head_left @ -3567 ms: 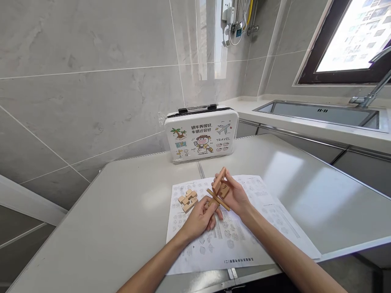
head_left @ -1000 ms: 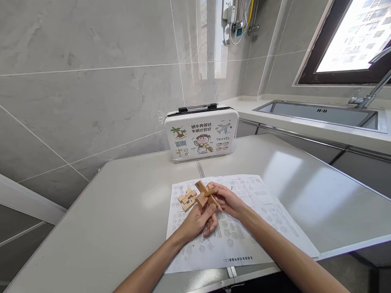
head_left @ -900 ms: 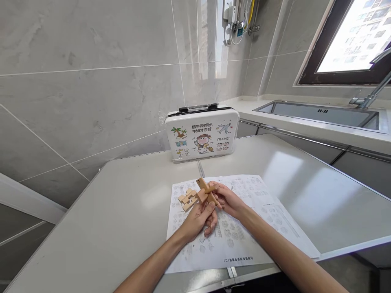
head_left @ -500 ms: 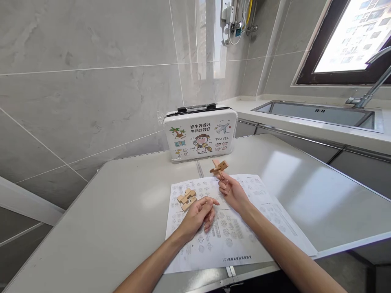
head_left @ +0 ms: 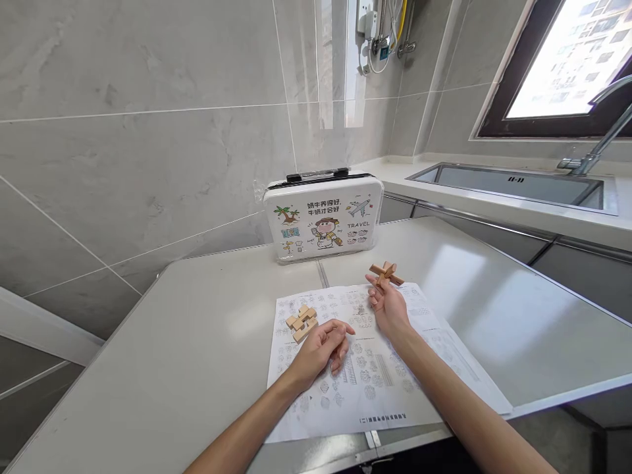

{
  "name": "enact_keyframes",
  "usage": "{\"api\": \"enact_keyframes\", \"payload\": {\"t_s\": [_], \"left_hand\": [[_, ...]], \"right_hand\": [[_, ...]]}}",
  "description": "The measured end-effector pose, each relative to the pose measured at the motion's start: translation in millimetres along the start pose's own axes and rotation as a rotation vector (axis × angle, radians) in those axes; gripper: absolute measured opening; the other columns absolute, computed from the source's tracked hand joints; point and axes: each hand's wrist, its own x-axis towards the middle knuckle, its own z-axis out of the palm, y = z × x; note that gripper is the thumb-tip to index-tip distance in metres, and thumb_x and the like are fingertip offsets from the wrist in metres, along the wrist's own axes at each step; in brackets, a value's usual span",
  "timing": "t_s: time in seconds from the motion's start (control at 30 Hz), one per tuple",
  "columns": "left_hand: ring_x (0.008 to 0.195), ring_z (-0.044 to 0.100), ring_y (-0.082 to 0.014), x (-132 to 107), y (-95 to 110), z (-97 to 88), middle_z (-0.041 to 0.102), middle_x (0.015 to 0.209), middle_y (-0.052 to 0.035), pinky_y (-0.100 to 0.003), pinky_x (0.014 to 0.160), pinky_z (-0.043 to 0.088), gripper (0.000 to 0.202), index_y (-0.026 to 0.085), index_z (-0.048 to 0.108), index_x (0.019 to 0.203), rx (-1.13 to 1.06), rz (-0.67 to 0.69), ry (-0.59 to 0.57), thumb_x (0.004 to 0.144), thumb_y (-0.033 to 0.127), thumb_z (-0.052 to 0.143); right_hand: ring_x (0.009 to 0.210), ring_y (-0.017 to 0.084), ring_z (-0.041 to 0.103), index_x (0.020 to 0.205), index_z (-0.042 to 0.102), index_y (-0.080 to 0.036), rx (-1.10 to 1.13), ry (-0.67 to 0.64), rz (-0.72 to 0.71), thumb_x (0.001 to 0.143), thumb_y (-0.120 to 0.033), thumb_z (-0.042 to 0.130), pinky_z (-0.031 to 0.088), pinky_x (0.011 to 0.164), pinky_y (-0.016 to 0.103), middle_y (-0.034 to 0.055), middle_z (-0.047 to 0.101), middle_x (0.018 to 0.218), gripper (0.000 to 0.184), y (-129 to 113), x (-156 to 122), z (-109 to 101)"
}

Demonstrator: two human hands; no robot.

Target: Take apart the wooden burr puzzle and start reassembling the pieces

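Wooden crossed sticks (head_left: 386, 272) perch in the right hand (head_left: 389, 308), its grip pinching their near side by the far right corner of the paper (head_left: 419, 395), perhaps for viewing; the left hand (head_left: 326, 345) lies loosely parted, seemingly unladen, just beside the blocks (head_left: 302, 322).

A broad free stretch of worktop (head_left: 162, 355) runs along the left, from near edge to far. Wooden blocks (head_left: 302, 322) sit low just beyond the left hand (head_left: 323, 347), hindering a pass close on that side. A gap above the paper (head_left: 363, 395) separates the hands. The right hand (head_left: 388, 308), holding a wooden assembly (head_left: 389, 268), bars its right side; farther back, the upright case (head_left: 323, 220) blocks the middle.
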Motion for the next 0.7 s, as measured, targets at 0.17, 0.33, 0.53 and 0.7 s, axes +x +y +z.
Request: {"api": "enact_keyframes", "payload": {"t_s": [0.17,0.33,0.53,0.7], "left_hand": [[0.041,0.038,-0.0047,0,0,-0.8,0.053,0.062,0.0059,-0.019,0.043,0.038,0.038,0.016,0.063,0.102,0.006,-0.006,-0.003,0.096,0.054,0.067],[0.041,0.038,-0.0047,-1,1,-1.0,0.054,0.062,0.0055,-0.02,0.044,0.039,0.04,0.016,0.063,0.102,0.009,-0.014,-0.002,0.095,0.055,0.068],[0.042,0.038,-0.0048,-1,1,-0.9,0.054,0.064,0.0053,-0.02,0.044,0.038,0.042,0.016,0.063,0.103,0.017,-0.02,-0.008,0.094,0.056,0.069],[0.042,0.037,-0.0053,-2,3,1.6,0.053,0.062,0.0055,-0.02,0.045,0.037,0.04,0.016,0.063,0.102,0.08,0.01,0.011,0.096,0.056,0.066]], "right_hand": [[0.053,0.007,0.055,0.103,0.061,-0.027,-0.003,0.016,-0.018,0.087,-0.036,0.075,0.048,0.041,0.022,0.0034,0.075,0.114,0.022,0,2,-2],[0.053,0.008,0.056,0.102,0.058,-0.028,-0.012,0.013,-0.049,0.09,-0.036,0.071,0.049,0.042,0.024,0.0027,0.075,0.112,0.02,3,8,-8],[0.051,0.01,0.054,0.092,0.051,-0.028,-0.006,0.018,-0.061,0.089,-0.039,0.071,0.046,0.04,0.025,0.0006,0.073,0.095,0.023,4,15,-14],[0.051,0.009,0.052,0.089,0.049,-0.027,0.009,0.024,-0.055,0.09,-0.038,0.07,0.045,0.041,0.024,-0.001,0.069,0.087,0.023,1,16,-16]]}}
